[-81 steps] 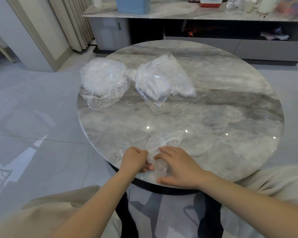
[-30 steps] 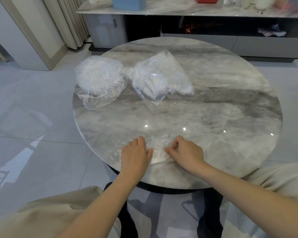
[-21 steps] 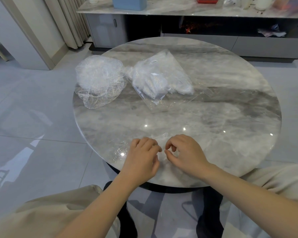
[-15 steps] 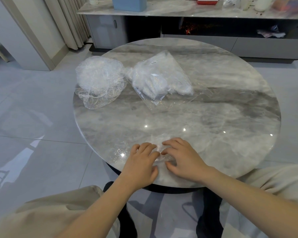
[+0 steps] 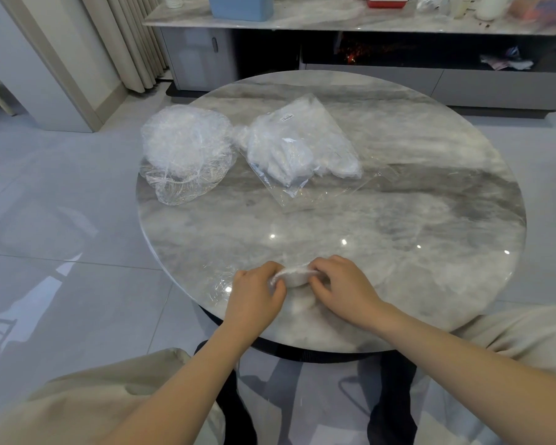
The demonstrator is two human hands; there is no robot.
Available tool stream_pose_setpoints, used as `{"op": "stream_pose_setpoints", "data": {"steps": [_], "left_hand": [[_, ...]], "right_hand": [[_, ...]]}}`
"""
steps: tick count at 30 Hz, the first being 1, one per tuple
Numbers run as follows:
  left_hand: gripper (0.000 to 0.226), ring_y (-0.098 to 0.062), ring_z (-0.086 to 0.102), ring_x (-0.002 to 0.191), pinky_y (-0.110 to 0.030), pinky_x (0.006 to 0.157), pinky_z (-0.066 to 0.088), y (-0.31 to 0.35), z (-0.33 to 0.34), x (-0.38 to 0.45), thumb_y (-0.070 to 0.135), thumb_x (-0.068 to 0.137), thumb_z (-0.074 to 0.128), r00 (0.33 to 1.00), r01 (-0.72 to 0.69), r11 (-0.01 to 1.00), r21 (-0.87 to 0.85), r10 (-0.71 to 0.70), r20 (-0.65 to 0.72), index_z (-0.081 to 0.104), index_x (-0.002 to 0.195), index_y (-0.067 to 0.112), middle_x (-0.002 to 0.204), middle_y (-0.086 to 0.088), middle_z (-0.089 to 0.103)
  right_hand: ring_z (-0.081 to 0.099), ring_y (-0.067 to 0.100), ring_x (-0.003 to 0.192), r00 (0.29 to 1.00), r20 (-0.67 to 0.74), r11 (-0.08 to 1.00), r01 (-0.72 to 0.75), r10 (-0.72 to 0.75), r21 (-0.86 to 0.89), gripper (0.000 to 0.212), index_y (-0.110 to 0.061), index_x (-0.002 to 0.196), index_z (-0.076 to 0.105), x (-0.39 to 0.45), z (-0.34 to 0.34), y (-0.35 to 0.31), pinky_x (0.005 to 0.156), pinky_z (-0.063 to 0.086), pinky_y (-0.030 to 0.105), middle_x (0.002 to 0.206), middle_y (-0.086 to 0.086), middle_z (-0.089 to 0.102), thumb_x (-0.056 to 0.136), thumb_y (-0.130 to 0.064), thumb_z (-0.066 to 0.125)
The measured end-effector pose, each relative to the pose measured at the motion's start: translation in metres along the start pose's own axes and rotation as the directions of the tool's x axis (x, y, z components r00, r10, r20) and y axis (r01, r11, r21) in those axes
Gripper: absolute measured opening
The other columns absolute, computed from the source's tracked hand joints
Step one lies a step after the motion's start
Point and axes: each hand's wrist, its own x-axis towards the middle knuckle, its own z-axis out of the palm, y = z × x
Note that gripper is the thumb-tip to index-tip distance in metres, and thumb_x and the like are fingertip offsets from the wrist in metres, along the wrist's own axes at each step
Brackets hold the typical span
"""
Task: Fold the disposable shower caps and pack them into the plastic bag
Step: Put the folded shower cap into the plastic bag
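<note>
While two hands [image 5: 299, 289] pinch one cap [image 5: 292, 275], one bag [image 5: 305, 147] lies apart.

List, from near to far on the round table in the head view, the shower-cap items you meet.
Folded shower cap gripped by left hand and right hand → plastic bag of folded caps. The loose cap pile lies level with the bag.

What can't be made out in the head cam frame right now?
- Folded shower cap: both ends covered by the left hand and right hand.
- Label on the plastic bag: print too small.
- Count of caps in the loose pile: clear layers overlap.
</note>
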Motion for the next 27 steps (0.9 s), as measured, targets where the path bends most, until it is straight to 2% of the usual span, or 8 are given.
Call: {"op": "stream_pose_setpoints", "data": {"steps": [3,5,9,12,15,18,23,27], "left_hand": [[0.009,-0.009,0.052,0.054,-0.014,0.052,0.035,0.003,0.0,0.003,0.021,0.09,0.057,0.989,0.146,0.986,-0.085,-0.146,0.002,0.061,0.097,0.018,0.064,0.007,0.058],[0.014,-0.005,0.05,0.056,-0.012,0.05,0.035,0.003,0.001,0.003,0.025,0.09,0.059,0.982,0.19,0.977,-0.098,-0.19,0.007,0.059,0.101,0.018,0.069,0.011,0.055],[0.021,-0.003,0.048,0.062,-0.011,0.052,0.034,0.003,0.003,0.006,0.023,0.088,0.062,0.974,0.225,0.971,-0.085,-0.224,0.021,0.057,0.107,0.016,0.078,0.01,0.054],[0.025,-0.008,0.051,0.075,-0.013,0.059,0.034,0.003,0.004,0.007,0.024,0.089,0.062,0.972,0.232,0.972,-0.047,-0.23,0.041,0.056,0.112,0.017,0.096,0.002,0.059],[0.028,-0.01,0.051,0.083,-0.018,0.07,0.037,0.003,0.005,0.006,0.025,0.09,0.061,0.971,0.236,0.972,-0.006,-0.235,0.045,0.054,0.115,0.017,0.104,0.001,0.056],[0.029,-0.014,0.053,0.084,-0.023,0.074,0.041,0.0,0.003,0.004,0.027,0.089,0.063,0.966,0.255,0.967,0.02,-0.255,0.042,0.053,0.114,0.017,0.104,0.001,0.053],[0.023,-0.013,0.052,0.08,-0.03,0.083,0.044,-0.002,-0.003,0.006,0.023,0.088,0.064,0.935,0.352,0.936,-0.006,-0.351,0.05,0.053,0.108,0.021,0.101,0.0,0.057],[0.019,-0.012,0.052,0.08,-0.034,0.088,0.045,-0.003,-0.006,0.006,0.02,0.087,0.063,0.919,0.392,0.92,0.0,-0.392,0.041,0.053,0.104,0.022,0.102,-0.001,0.057]], "right_hand": [[0.054,0.015,0.074,0.994,-0.003,0.989,-0.108,0.109,0.103,0.019,-0.013,0.083,0.061,0.002,0.0,-0.003,0.069,0.046,0.032,0.073,0.001,0.061,0.093,-0.027,0.053],[0.058,0.017,0.07,0.982,-0.009,0.971,-0.184,0.188,0.151,0.018,-0.012,0.085,0.062,0.003,-0.001,-0.003,0.066,0.047,0.031,0.071,0.002,0.063,0.092,-0.028,0.057],[0.054,0.009,0.063,0.963,0.008,0.954,-0.269,0.271,0.13,0.012,-0.018,0.092,0.06,0.004,0.002,0.001,0.063,0.046,0.027,0.062,-0.009,0.056,0.089,-0.03,0.062],[0.054,0.012,0.079,0.964,0.006,0.964,-0.266,0.265,0.027,0.016,-0.021,0.099,0.056,0.004,0.003,0.004,0.067,0.046,0.028,0.072,-0.01,0.055,0.09,-0.034,0.06],[0.054,0.014,0.087,0.965,0.001,0.965,-0.261,0.261,-0.023,0.02,-0.023,0.104,0.055,0.004,0.002,0.004,0.071,0.046,0.029,0.076,-0.01,0.055,0.09,-0.036,0.059],[0.054,0.014,0.085,0.964,0.001,0.964,-0.265,0.265,-0.02,0.021,-0.023,0.105,0.054,0.005,0.002,0.004,0.069,0.042,0.027,0.074,-0.012,0.053,0.089,-0.034,0.06],[0.055,0.012,0.085,0.966,-0.016,0.966,-0.257,0.257,-0.026,0.021,-0.022,0.106,0.055,0.006,0.001,0.004,0.073,0.045,0.028,0.077,-0.013,0.051,0.088,-0.031,0.062],[0.051,0.014,0.1,0.978,-0.014,0.978,-0.208,0.208,-0.026,0.026,-0.024,0.114,0.056,0.005,0.0,0.002,0.083,0.044,0.027,0.1,-0.006,0.053,0.089,-0.028,0.06]]}}
